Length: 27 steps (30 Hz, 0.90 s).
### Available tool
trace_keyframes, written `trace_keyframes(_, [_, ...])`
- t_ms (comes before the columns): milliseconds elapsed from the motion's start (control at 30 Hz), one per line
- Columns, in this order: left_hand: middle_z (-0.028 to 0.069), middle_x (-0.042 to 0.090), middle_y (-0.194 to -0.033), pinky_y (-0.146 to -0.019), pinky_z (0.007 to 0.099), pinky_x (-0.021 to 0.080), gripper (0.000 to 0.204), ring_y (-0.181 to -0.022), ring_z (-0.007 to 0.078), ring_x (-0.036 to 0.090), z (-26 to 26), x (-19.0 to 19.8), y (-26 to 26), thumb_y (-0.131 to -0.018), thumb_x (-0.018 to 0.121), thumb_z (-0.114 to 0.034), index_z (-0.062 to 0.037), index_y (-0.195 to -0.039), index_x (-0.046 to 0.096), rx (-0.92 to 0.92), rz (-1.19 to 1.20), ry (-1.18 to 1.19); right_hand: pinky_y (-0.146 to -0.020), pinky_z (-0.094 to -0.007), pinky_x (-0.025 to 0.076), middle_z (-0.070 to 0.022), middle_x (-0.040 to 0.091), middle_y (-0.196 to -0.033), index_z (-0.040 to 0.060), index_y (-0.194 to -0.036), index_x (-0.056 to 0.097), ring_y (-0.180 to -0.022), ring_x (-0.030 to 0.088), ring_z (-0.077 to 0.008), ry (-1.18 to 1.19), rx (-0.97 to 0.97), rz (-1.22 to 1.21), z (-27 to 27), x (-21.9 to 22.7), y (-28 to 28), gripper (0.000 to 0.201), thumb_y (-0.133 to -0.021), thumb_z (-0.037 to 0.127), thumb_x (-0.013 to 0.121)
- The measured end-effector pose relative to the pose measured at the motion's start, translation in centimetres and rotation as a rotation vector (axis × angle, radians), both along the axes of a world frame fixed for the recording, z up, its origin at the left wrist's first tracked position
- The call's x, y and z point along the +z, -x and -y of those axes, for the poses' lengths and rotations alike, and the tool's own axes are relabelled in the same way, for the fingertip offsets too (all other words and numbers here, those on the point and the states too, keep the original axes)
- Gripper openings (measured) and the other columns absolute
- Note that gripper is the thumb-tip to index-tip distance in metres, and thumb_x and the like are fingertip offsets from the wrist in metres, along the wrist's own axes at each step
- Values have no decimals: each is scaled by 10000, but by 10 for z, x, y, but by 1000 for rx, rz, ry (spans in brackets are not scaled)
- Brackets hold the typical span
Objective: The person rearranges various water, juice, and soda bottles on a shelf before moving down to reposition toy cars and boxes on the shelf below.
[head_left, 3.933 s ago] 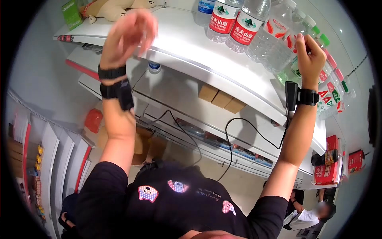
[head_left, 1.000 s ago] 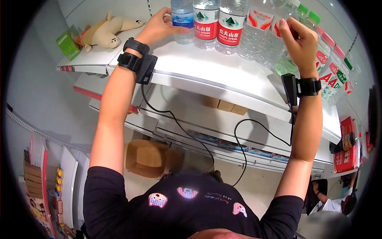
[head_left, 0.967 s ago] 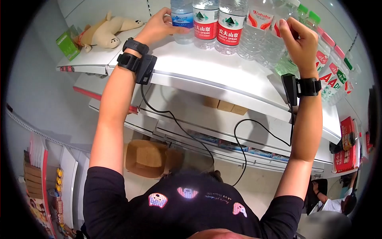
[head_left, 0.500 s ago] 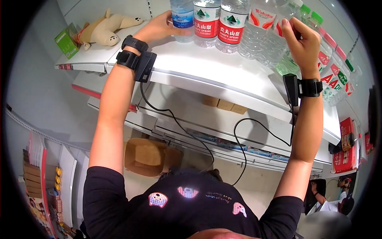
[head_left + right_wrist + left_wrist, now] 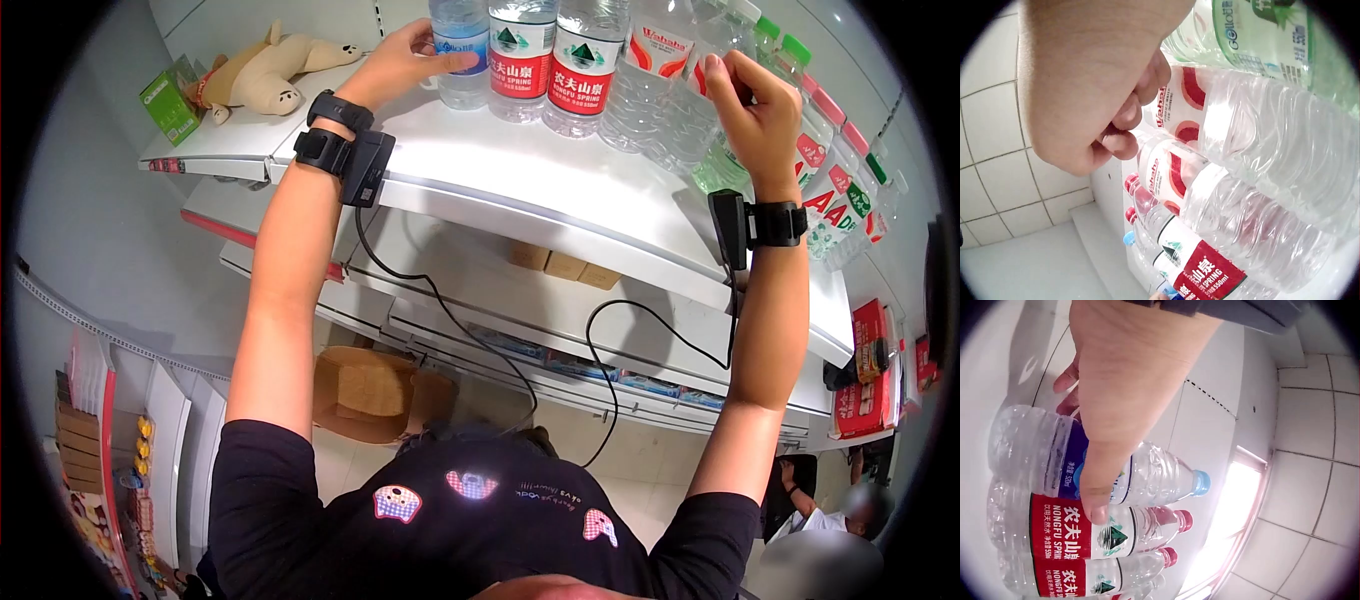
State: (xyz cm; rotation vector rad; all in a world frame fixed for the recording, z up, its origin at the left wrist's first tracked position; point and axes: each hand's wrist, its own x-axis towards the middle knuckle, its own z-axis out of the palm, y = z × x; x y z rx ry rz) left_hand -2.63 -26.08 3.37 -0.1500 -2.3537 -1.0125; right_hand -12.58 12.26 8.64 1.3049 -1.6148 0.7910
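Note:
At the left end of a row of bottles stands a clear water bottle with a blue label [image 5: 460, 55]. My left hand [image 5: 400, 68] grips it, thumb across the front of the label; in the left wrist view the other fingertips [image 5: 1067, 378] show on its far side. Two red-labelled Nongfu Spring bottles [image 5: 520, 70] stand beside it, the nearer one just under my thumb tip. My right hand [image 5: 765, 125] is raised at the right end of the row, fingers curled with nothing visible in them. In the right wrist view it overlaps the Wahaha bottles [image 5: 1254, 137].
A plush dog [image 5: 255, 85] and a green box [image 5: 168, 108] sit at the left of the white shelf [image 5: 480, 165]. Green- and pink-capped bottles [image 5: 835, 190] fill the right. Black cables [image 5: 590, 330] hang below the shelf. A cardboard box [image 5: 365, 395] is on the floor.
My left hand came from left of the bottles to the blue-labelled one, and its thumb has shifted a little up the label since half a second ago. The right hand stays nearly still.

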Motion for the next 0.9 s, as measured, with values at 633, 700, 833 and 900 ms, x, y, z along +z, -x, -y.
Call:
trace_keyframes(633, [131,653,-1234,-1004,332,465,778,-1125,214,604,-3,-3,0,-780,847,-426,-6,-1351,527,80,217,90,-468,-254,292,-20,344,-552,-13,-670,516,-517,318,-79,27,1,37,6,-1,-8,329,-902,156,679])
trace_keyframes(700, [149,638,-1267,-1044,347,444,796,-1161,237,593,-1,-2,2,-781,845,-424,-5,-1370,510,34,239,77,-468,-255,293,-20,343,-552,-13,-669,513,-516,318,-81,28,-3,29,5,0,-7,331,-902,154,678])
trace_keyframes(833, [159,626,-1282,-1049,354,437,836,-1171,245,583,-4,0,-1,-768,849,-445,0,-1382,495,34,243,78,-469,-257,293,-25,334,-552,-14,-666,501,-517,308,-88,23,-23,18,4,1,-8,343,-903,158,680])
trace_keyframes(900, [157,625,-1275,-1044,352,434,882,-1166,255,579,-5,2,-3,-753,848,-488,8,-1387,485,25,263,97,-470,-258,292,-25,330,-553,-14,-666,497,-518,304,-90,28,-15,19,4,0,-7,346,-903,160,680])
